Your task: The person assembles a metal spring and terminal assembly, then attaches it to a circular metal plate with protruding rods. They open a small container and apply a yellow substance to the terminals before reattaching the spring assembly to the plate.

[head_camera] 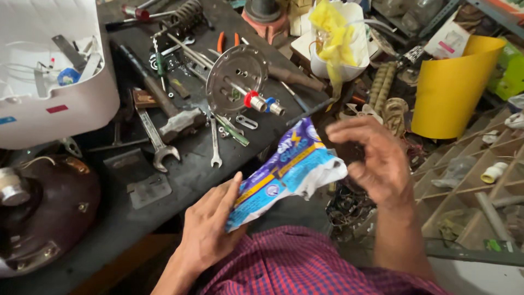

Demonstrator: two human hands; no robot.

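You've got the blue-and-white plastic packet (284, 175) up in front of your chest, just off the near edge of the dark worktop (185, 175), and everything here centres on it. Your left hand (210, 224) has its lower end: thumb up along the printed face, fingers wrapped behind, a closed grip that keeps the packet tilted up to the right, likely so its far end comes to the other hand. Your right hand (376, 161) hovers just beside that upper end, fingers curled and spread, grip loose and open, holding nothing; whether a fingertip brushes the plastic, I can't tell.

Beyond the packet, on the worktop, a round metal flange (236, 79) with red- and blue-capped pipe stubs lies within reach. Left of the packet, spanners (155, 136) and a hammer (164, 104) lie fanned out. Further left sits a white appliance casing (54, 104). Right of the packet, past your right hand, a yellow sheet (453, 87) curls upright.
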